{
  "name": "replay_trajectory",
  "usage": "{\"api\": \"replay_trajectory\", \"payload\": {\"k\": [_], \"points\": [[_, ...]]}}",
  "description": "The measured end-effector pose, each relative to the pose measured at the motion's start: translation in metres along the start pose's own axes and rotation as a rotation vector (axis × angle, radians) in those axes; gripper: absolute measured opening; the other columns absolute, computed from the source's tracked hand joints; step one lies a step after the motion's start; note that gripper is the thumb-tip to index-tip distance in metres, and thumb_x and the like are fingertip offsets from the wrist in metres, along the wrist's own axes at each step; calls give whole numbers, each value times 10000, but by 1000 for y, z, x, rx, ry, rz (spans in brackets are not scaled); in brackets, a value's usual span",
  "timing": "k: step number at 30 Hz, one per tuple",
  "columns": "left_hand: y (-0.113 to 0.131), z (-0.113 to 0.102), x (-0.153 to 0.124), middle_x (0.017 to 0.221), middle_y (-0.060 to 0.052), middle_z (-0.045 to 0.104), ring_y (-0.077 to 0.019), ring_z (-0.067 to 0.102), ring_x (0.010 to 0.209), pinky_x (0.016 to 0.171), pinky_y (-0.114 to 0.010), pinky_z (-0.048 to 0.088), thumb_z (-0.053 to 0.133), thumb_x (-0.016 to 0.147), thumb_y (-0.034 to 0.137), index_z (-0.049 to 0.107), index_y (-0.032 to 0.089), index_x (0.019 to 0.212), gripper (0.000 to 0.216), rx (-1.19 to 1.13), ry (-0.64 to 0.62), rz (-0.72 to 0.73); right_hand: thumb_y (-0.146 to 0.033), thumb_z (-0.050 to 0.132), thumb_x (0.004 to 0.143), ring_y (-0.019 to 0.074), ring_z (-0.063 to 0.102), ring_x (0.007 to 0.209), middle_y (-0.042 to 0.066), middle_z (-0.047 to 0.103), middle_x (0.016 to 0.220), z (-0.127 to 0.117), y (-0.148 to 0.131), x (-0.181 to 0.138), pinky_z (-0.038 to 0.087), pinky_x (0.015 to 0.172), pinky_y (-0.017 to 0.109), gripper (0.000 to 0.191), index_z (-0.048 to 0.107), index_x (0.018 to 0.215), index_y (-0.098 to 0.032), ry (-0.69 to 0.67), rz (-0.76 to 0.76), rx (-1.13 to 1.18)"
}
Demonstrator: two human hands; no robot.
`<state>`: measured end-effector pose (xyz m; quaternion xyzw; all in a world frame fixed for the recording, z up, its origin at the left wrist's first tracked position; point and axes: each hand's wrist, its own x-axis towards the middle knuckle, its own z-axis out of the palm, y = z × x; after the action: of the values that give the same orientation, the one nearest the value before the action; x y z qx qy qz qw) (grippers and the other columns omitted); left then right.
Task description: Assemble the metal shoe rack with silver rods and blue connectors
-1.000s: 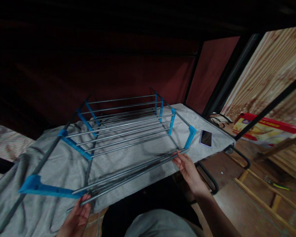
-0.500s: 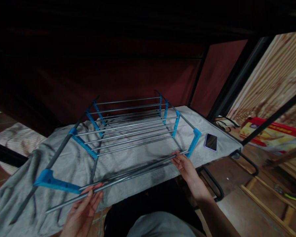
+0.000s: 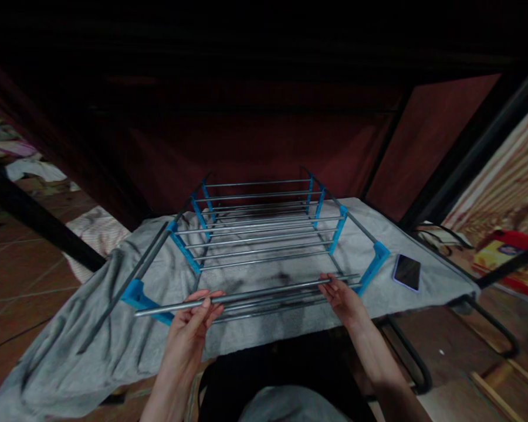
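Note:
A rack of grey metal tubes with blue plastic brackets, the rack frame (image 3: 264, 239), lies on a grey cloth (image 3: 264, 336). Across its near end I hold a loose metal tube (image 3: 268, 292) roughly level. My left hand (image 3: 196, 319) pinches it between thumb and fingers, some way in from its left end. My right hand (image 3: 341, 298) grips it close to its right end, near the right front bracket (image 3: 373, 266). Below the tube run other rods, partly hidden by it. The left front bracket (image 3: 143, 299) lies behind the tube's left end.
A phone (image 3: 407, 272) rests on the cloth at the right. Dark red panels (image 3: 255, 140) stand close behind the rack. A black metal bar (image 3: 407, 351) sticks out at the front right, and a red and yellow box (image 3: 506, 258) sits beyond.
The view has shifted left, so the rack appears farther right. My left hand has moved inward along the tube, which now lies more level. Both hands still hold it.

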<state>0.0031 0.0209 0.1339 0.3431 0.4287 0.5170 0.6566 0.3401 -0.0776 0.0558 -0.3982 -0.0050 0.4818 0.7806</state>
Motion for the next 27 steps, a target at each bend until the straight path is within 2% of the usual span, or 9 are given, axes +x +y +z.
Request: {"api": "replay_trajectory", "payload": {"k": [2, 6, 10, 17, 27], "points": [[2, 9, 0, 963, -84, 726, -199, 683, 953, 819, -291, 564, 846, 604, 320, 598, 184, 1001, 488, 1, -40, 23, -120, 660, 781, 176, 684, 872, 83, 717, 911, 3, 1, 2, 570, 871, 316, 41, 675, 799, -153, -10, 20, 7], [1, 25, 4, 987, -85, 715, -204, 659, 1034, 835, -296, 555, 816, 656, 343, 568, 185, 1074, 511, 0, -118, 66, -99, 579, 847, 161, 682, 864, 78, 716, 907, 9, 3, 5, 576, 864, 308, 130, 673, 775, -152, -1, 57, 18], [-5, 40, 12, 1011, -82, 706, -214, 661, 1023, 852, -333, 546, 796, 680, 369, 531, 202, 1126, 545, -1, -164, 111, -89, 525, 880, 157, 682, 866, 75, 714, 883, 15, 4, 8, 582, 855, 299, 203, 669, 753, -156, 13, 93, 31], [-15, 68, 15, 972, -73, 701, -212, 654, 1017, 876, -366, 522, 729, 748, 360, 484, 215, 1168, 508, -30, -247, 107, -69, 494, 892, 159, 684, 856, 88, 709, 853, 22, 5, 10, 590, 838, 295, 236, 669, 746, -130, 33, 103, 49], [-25, 86, 21, 983, -77, 693, -190, 651, 976, 882, -366, 516, 703, 765, 374, 483, 204, 1153, 477, -32, -313, 102, -52, 492, 891, 142, 682, 866, 71, 711, 860, 22, 10, 17, 562, 906, 302, 231, 676, 773, -128, 5, 100, 68]]}}
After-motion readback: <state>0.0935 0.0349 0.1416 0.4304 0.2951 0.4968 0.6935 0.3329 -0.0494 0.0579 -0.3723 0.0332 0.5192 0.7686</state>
